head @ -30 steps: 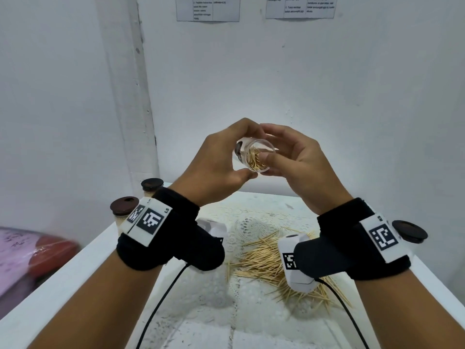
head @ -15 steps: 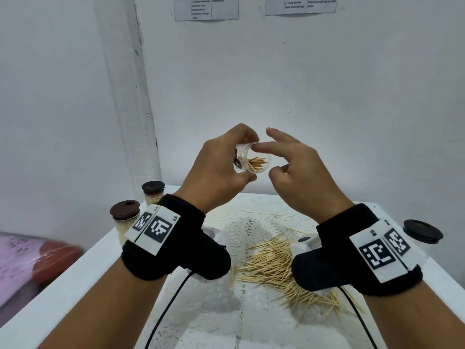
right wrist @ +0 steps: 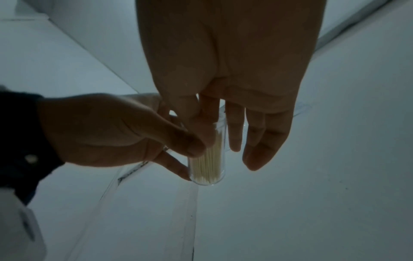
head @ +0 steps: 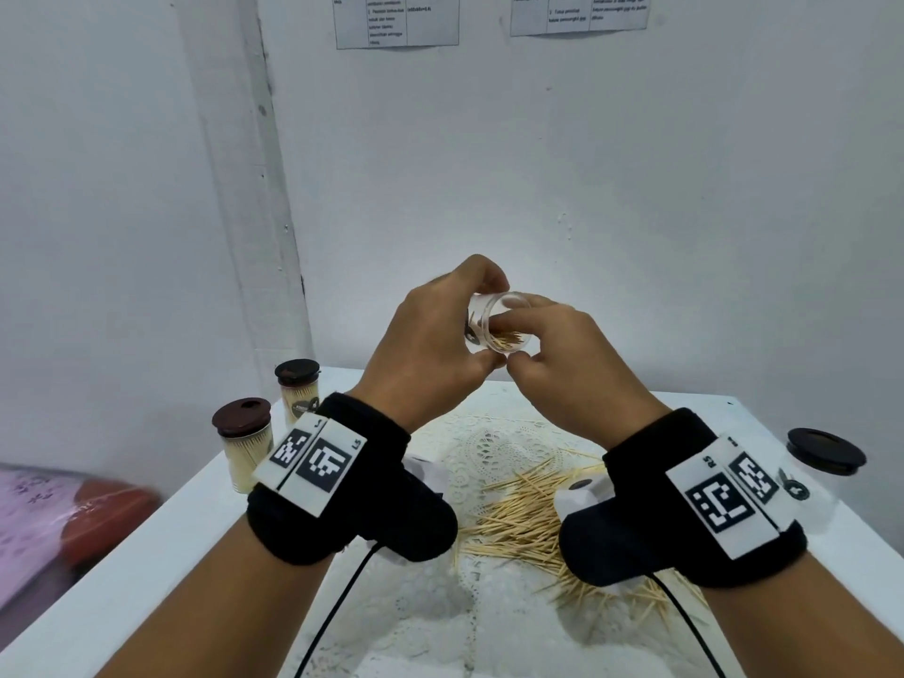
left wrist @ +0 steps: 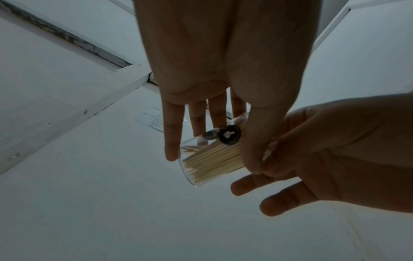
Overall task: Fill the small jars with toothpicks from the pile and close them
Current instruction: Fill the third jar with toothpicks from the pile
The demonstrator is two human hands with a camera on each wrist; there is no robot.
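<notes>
Held up above the bench (head: 146,570), the left hand (head: 430,345) grips a clear jar (head: 499,323) tipped on its side, long axis running left to right, mouth toward the right hand (head: 562,354). That hand's fingertips (head: 526,323) pinch at the toothpicks (left wrist: 212,160) in the mouth. Its wrist hides part of the toothpick pile (head: 518,521) below. 2 capped jars (head: 242,445) stand far left; 1 dark lid (head: 825,451) sits right.

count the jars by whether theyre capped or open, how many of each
capped jars: 3, two at the table's left edge, one at the right
open jars: 1, the clear jar in the left hand
total: 4
</notes>
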